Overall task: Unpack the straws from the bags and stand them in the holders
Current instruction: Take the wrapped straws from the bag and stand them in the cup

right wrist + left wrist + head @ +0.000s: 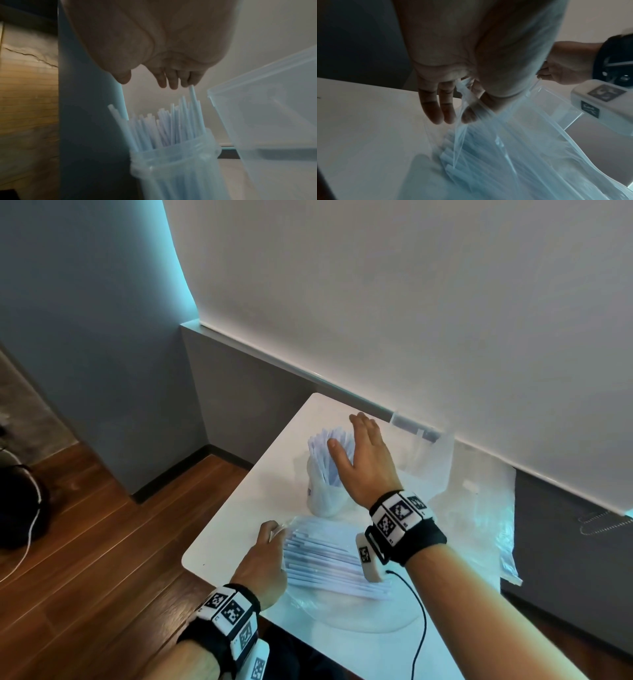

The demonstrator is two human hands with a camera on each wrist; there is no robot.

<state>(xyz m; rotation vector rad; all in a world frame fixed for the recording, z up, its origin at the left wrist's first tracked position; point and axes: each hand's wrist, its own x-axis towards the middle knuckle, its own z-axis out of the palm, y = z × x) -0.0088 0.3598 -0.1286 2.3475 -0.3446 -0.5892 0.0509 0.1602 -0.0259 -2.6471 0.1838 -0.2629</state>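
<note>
The person stood at a small white table [239, 508] pushed against the wall, both wrists strapped with black bands carrying checkered markers. Their right hand [366, 460] was spread flat, fingers straight and together, thumb out to the side, held over the tops of the straws [330, 450] that stood upright in a clear plastic holder [323, 501] near the middle of the table. From the right wrist view the fingertips [173, 83] hung just above the bunch, and the tip of the tallest straw [192, 90] reached up to the outermost finger; whether it actually touched I could not tell. That hand held nothing. The straws leaned loosely against one another and filled most of the holder's mouth. Nearer to the person lay a clear plastic bag [342, 607] on its side, with a second bundle of pale straws [329, 563] still inside it, lying roughly across the table. The left hand [263, 563] was at the open end of that bag, at the table's left edge. In the left wrist view its thumb and forefinger pinched a twisted fold of the film [464, 94], while the other fingers [435, 108] pointed down, fairly straight, toward the tabletop. Behind the holder, toward the wall, stood a clear plastic box [267, 108], and more crumpled clear film [479, 508] was spread over the right side of the table. A thin black cable [419, 621] trailed from the right wrist device across the near corner.
</note>
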